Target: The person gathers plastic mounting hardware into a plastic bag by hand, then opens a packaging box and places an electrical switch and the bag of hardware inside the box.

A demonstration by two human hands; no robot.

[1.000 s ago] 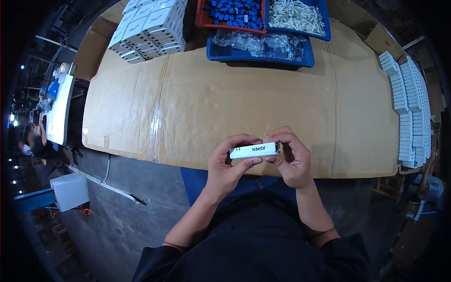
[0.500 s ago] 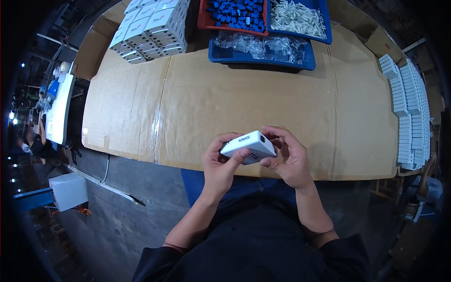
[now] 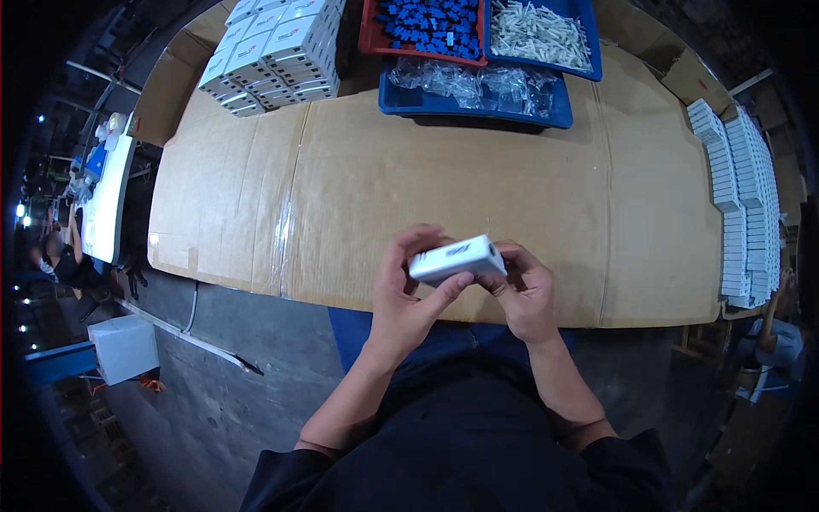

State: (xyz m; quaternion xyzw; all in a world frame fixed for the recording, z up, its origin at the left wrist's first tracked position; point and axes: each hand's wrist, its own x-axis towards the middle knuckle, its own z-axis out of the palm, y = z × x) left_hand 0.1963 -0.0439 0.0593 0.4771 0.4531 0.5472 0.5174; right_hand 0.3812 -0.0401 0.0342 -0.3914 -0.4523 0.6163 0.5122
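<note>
A small white box (image 3: 456, 259) with dark print on its side is held up over the table's near edge, tilted a little. My left hand (image 3: 409, 286) grips its left part, thumb along the near side and fingers behind. My right hand (image 3: 527, 294) closes around the box's right end, by a small dark spot on that end face. Some of the right fingertips are hidden behind the box.
Cardboard covers the table (image 3: 444, 188). White boxes (image 3: 277, 51) are stacked at the back left. Trays hold blue parts (image 3: 431, 24), pale slender pieces (image 3: 542, 36) and clear plastic bags (image 3: 478, 84). More boxes (image 3: 738, 205) line the right edge. A person (image 3: 64, 252) sits far left.
The white box has turned in my hands and shifted slightly right. My left fingers have moved up behind it, and my right hand has drawn slightly lower and closer to its end.
</note>
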